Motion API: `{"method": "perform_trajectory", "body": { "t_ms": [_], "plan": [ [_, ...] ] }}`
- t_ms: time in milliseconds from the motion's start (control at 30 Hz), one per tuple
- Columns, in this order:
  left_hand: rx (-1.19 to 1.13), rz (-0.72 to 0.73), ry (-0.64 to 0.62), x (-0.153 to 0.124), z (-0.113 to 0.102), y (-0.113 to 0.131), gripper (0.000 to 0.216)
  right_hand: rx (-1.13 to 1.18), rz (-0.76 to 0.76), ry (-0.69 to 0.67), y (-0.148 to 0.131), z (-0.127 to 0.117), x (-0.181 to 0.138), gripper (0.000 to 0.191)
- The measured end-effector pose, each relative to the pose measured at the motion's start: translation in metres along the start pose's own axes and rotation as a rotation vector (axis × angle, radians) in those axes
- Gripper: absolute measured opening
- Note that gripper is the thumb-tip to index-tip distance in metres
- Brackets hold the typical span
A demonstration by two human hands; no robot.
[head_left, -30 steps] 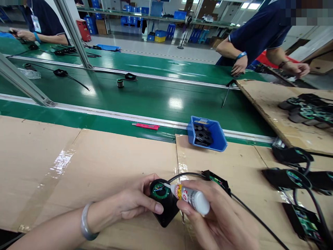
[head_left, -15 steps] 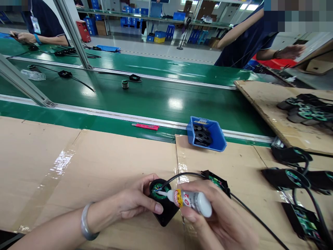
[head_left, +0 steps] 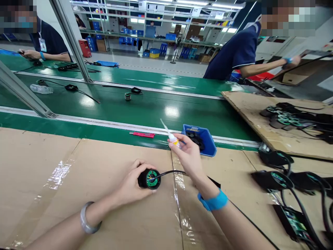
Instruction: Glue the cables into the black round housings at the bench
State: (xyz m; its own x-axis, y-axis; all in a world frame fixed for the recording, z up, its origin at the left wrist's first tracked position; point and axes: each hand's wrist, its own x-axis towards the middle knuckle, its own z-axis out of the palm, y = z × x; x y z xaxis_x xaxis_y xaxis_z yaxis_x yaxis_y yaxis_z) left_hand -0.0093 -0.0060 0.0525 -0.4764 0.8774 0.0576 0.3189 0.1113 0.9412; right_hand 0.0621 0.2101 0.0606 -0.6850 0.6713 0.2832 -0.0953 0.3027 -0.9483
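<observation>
My left hand (head_left: pixel 130 185) is closed around a black housing, inside whose round opening a green circuit board (head_left: pixel 151 178) with thin wires shows. A black cable (head_left: pixel 170 172) runs from that opening to the right and passes behind my right wrist. My right hand (head_left: pixel 188 152) grips a small white glue bottle (head_left: pixel 173 139) with a yellow-banded label. Its long thin nozzle points up and to the left, over the edge of the green belt. Just behind my right fingers stands a blue bin (head_left: pixel 208 142) holding black parts (head_left: pixel 195 139).
A red utility knife (head_left: pixel 142 134) lies on the green strip. More black housings (head_left: pixel 273 180) with cables and boards crowd the right side. Beyond the metal rail, the green belt (head_left: pixel 109 111) carries small parts. Two co-workers (head_left: pixel 234 55) are across the line.
My right hand has lifted the glue bottle away from the board, up beside the blue bin, nozzle now upward. My left hand has turned the housing and shifted it slightly left. The view tilted up.
</observation>
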Motion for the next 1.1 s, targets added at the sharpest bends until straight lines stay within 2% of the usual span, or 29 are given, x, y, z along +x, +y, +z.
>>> {"method": "perform_trajectory", "body": {
  "t_ms": [133, 233, 333, 467, 533, 600, 733, 833, 967, 1100],
  "plan": [
    [0.113, -0.018, 0.046, 0.006, -0.005, -0.006, 0.047, -0.149, 0.044, -0.032, 0.042, 0.024, 0.036, 0.028],
    [0.098, -0.062, 0.078, 0.007, -0.006, -0.013, 0.049, -0.257, 0.065, -0.058, 0.060, 0.031, 0.052, 0.024],
    [0.072, -0.091, 0.081, 0.008, -0.005, -0.018, 0.050, -0.352, 0.055, -0.082, 0.067, 0.032, 0.056, 0.025],
    [0.107, -0.112, 0.070, 0.008, -0.004, -0.016, 0.048, -0.448, -0.006, -0.098, 0.062, 0.029, 0.049, 0.026],
    [0.127, -0.116, 0.055, 0.006, -0.005, -0.015, 0.046, -0.488, -0.056, -0.092, 0.054, 0.020, 0.045, 0.031],
    [0.120, -0.124, 0.037, 0.003, -0.006, -0.015, 0.051, -0.531, -0.125, -0.080, 0.043, 0.001, 0.043, 0.035],
    [0.015, -0.150, 0.034, -0.002, -0.009, -0.014, 0.072, -0.641, -0.264, -0.012, 0.028, -0.064, 0.052, 0.025],
    [0.000, -0.136, 0.090, -0.001, -0.013, -0.006, 0.062, -0.715, -0.321, 0.024, 0.033, -0.102, 0.062, 0.026],
    [0.079, -0.040, 0.206, 0.002, -0.019, 0.003, 0.044, -0.815, -0.352, 0.013, 0.042, -0.115, 0.064, 0.024],
    [0.195, 0.083, 0.287, -0.002, -0.029, -0.006, 0.031, -0.964, -0.377, 0.055, 0.024, -0.109, 0.055, 0.023]
  ]
}}
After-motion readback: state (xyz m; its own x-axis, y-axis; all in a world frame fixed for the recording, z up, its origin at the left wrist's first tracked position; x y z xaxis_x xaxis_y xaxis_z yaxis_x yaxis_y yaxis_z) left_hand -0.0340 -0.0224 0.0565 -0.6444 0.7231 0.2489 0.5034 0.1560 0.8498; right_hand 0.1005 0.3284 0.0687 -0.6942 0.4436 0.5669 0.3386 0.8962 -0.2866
